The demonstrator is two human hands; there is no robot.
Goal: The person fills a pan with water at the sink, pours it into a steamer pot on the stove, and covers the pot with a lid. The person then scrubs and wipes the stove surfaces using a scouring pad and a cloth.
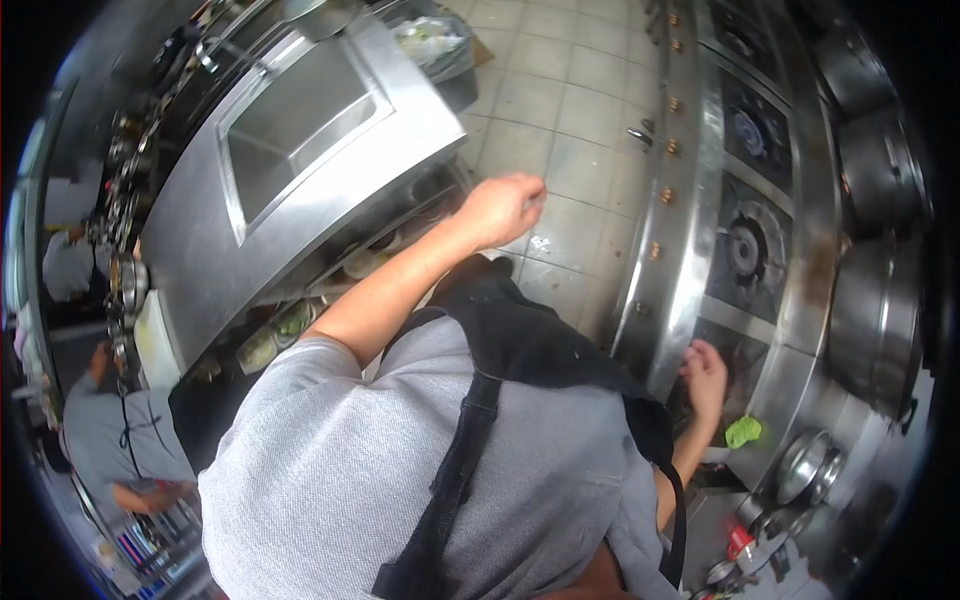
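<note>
My left hand [508,208] is closed in a loose fist above the tiled floor [520,150], near the corner of the steel sink counter [420,115]. What it holds, if anything, is hidden by the curled fingers. On the right, my right hand [706,376] hangs by the front edge of the steel stove [680,270], its fingers bent but apart, with nothing visible between them. A green leaf [743,432] lies on the steel surface just below that hand.
A sink basin [290,125] is set in the left counter, with food containers [262,350] on a shelf underneath. Burners [746,245] and large pots [875,320] line the right. A bin bag [432,45] stands beyond the counter. Another person [125,430] is at the far left.
</note>
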